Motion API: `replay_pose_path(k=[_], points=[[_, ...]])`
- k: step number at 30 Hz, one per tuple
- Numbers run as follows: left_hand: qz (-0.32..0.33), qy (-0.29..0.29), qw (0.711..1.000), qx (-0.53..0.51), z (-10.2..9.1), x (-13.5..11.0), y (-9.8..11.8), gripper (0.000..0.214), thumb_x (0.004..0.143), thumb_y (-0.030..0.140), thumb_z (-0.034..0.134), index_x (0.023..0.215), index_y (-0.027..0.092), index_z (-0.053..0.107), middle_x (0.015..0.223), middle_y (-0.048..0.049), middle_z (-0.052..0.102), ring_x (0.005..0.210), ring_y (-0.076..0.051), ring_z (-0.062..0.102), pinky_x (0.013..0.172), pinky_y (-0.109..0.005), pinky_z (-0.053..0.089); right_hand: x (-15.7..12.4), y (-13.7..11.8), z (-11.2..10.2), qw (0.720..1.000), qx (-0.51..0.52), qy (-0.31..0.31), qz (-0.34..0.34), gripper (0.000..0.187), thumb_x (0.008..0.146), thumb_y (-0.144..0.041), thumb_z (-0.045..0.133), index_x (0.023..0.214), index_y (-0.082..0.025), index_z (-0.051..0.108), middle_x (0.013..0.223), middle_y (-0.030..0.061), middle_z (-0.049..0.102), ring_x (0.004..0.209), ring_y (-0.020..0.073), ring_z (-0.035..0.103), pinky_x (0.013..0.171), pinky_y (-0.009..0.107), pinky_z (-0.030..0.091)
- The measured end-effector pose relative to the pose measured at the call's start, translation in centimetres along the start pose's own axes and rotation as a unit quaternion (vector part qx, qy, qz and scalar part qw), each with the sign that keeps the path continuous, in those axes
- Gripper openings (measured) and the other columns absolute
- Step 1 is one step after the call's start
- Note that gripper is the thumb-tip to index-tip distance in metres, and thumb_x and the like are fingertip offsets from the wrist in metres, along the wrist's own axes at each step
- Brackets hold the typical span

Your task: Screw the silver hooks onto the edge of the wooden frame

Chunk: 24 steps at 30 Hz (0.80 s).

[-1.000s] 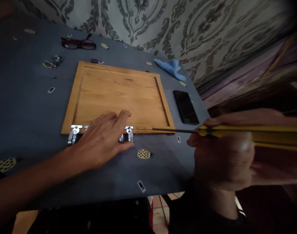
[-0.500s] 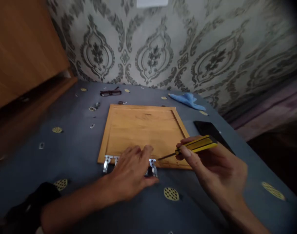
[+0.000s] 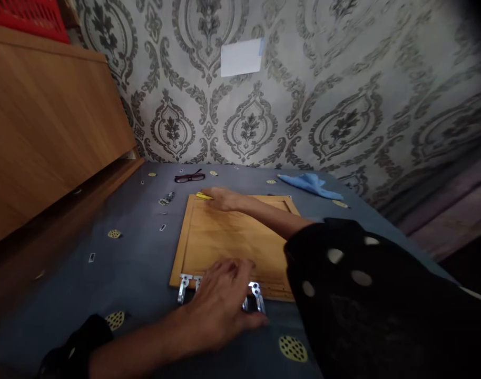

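A wooden panel (image 3: 232,237) lies flat on the blue-grey table (image 3: 137,247). Metal hinges (image 3: 184,287) are fixed along its near edge. My left hand (image 3: 220,302) rests on that edge over the hinges, fingers spread and flat. My right arm in a dark spotted sleeve reaches across the panel to its far left corner. There my right hand (image 3: 224,199) is closed on a yellow-handled screwdriver (image 3: 204,196), of which only a short yellow piece shows.
Dark-framed glasses (image 3: 189,177) lie beyond the panel, small metal parts (image 3: 166,199) to their left. A blue cloth (image 3: 309,183) sits at the back right. A wooden cabinet (image 3: 46,131) stands at the left. Patterned wallpaper rises behind the table.
My right hand has moved with the screwdriver from the panel's near right edge to its far left corner. The left hand has stayed on the hinges. The view has tilted up.
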<state>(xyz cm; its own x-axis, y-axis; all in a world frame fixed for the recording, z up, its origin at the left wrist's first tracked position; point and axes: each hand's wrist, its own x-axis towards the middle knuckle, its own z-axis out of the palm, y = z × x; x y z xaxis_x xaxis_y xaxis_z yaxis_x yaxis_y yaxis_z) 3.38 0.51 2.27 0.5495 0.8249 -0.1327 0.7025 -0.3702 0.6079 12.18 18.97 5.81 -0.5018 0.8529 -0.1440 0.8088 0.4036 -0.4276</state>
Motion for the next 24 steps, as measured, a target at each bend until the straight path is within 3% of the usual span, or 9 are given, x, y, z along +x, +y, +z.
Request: replay_pose_path(k=[7, 10, 14, 16, 19, 21, 24], points=[[0.006, -0.003, 1.0, 0.01, -0.1, -0.1, 0.1, 0.061, 0.074, 0.038, 0.079, 0.121, 0.017, 0.048, 0.116, -0.011, 0.061, 0.114, -0.032, 0.055, 0.099, -0.049, 0.045, 3.5, -1.3, 2.3, 0.986, -0.152, 0.047, -0.048, 0.036, 0.094, -0.036, 0.06, 0.125, -0.017, 0.058, 0.126, 0.0094, 0.061, 0.106, 0.0225, 0.063, 0.088, 0.044, 0.055], [-0.002, -0.011, 1.0, 0.017, -0.2, 0.0, 0.1, 0.058, 0.076, 0.041, 0.077, 0.119, 0.015, 0.049, 0.115, -0.0122, 0.061, 0.11, -0.032, 0.057, 0.096, -0.05, 0.047, 6.0, -1.2, 2.2, 0.972, -0.201, 0.101, -0.061, 0.035, 0.095, -0.035, 0.06, 0.125, -0.018, 0.058, 0.126, 0.0094, 0.06, 0.107, 0.0224, 0.063, 0.089, 0.044, 0.055], [0.034, -0.013, 0.999, 0.031, 0.5, 0.7, -0.6, 0.073, 0.072, 0.034, 0.077, 0.133, 0.016, 0.04, 0.119, -0.0127, 0.062, 0.113, -0.033, 0.055, 0.099, -0.052, 0.046, 10.7, -0.9, 1.5, 0.957, -0.239, 0.144, -0.08, 0.037, 0.094, -0.035, 0.061, 0.125, -0.016, 0.057, 0.126, 0.0105, 0.06, 0.107, 0.0229, 0.063, 0.089, 0.044, 0.055], [0.052, -0.021, 0.997, 0.048, 1.0, 1.2, -1.1, 0.071, 0.069, 0.03, 0.077, 0.13, 0.017, 0.043, 0.119, -0.0131, 0.062, 0.115, -0.034, 0.055, 0.103, -0.052, 0.045, 12.7, -0.8, 1.4, 0.957, -0.245, 0.132, -0.084, 0.037, 0.094, -0.035, 0.061, 0.125, -0.016, 0.057, 0.126, 0.0103, 0.06, 0.107, 0.023, 0.063, 0.089, 0.044, 0.055], [0.027, -0.06, 0.996, 0.066, 1.2, 1.8, -1.4, 0.061, 0.07, 0.03, 0.074, 0.123, 0.013, 0.049, 0.114, -0.015, 0.064, 0.115, -0.035, 0.055, 0.106, -0.053, 0.043, 14.4, -0.5, 1.2, 0.962, -0.247, 0.088, -0.08, 0.037, 0.094, -0.036, 0.061, 0.125, -0.017, 0.057, 0.126, 0.0095, 0.06, 0.106, 0.0227, 0.063, 0.088, 0.044, 0.055], [0.001, -0.079, 0.995, 0.064, 1.2, 1.8, -1.3, 0.064, 0.072, 0.033, 0.074, 0.125, 0.012, 0.047, 0.115, -0.0164, 0.064, 0.118, -0.036, 0.053, 0.107, -0.054, 0.041, 14.4, -0.1, 0.7, 0.964, -0.246, 0.054, -0.085, 0.036, 0.094, -0.036, 0.061, 0.125, -0.018, 0.057, 0.126, 0.0093, 0.06, 0.107, 0.0227, 0.063, 0.089, 0.044, 0.055], [0.0, -0.057, 0.998, 0.037, 0.9, 1.4, -1.0, 0.067, 0.073, 0.04, 0.076, 0.127, 0.016, 0.044, 0.119, -0.014, 0.062, 0.119, -0.035, 0.052, 0.105, -0.056, 0.042, 13.1, 1.2, -0.6, 0.965, -0.241, -0.01, -0.107, 0.036, 0.094, -0.036, 0.06, 0.125, -0.018, 0.057, 0.126, 0.0094, 0.06, 0.107, 0.0226, 0.063, 0.089, 0.044, 0.055]])
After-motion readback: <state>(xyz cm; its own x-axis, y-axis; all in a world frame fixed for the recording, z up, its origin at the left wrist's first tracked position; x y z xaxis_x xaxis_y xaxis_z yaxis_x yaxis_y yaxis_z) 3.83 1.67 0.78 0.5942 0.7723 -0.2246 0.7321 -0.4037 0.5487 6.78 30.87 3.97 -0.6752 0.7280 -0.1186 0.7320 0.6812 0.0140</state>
